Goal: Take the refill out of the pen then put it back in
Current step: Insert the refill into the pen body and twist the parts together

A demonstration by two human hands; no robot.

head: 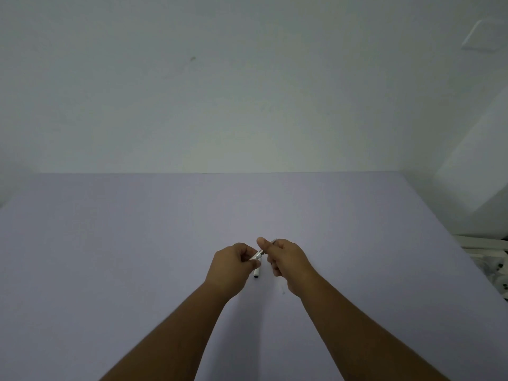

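Just above the pale lilac table [137, 243], the left hand [229, 266] grasps the slim white plastic pen barrel [257, 264] while the right hand [283, 257], at its two o'clock, pinches its front end; light, stiff and probably slippery, it wants a firm fingertip grip on each half.

My table [110, 243] is a plain lavender surface meeting a pale wall [220, 92] at its far edge. Off the table's right side sits white clutter [492, 259], possibly dotted fabric.
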